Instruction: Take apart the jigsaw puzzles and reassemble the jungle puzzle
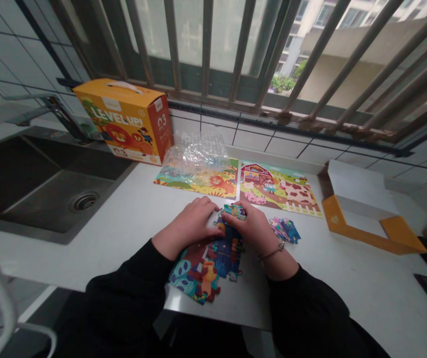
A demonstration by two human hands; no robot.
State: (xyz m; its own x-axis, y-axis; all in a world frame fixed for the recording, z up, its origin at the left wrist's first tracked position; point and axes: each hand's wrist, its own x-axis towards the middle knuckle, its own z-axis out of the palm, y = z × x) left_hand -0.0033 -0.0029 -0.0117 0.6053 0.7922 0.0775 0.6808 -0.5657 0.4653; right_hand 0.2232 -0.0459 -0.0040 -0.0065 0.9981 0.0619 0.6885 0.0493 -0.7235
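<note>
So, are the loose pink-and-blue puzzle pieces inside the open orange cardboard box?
No, those loose pieces lie on the white counter, between the right hand and that open box.

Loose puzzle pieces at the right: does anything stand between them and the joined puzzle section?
Yes: the right hand is in between, directly left of the loose puzzle pieces and at the upper right of the joined puzzle section. No other object is visible between them.
</note>
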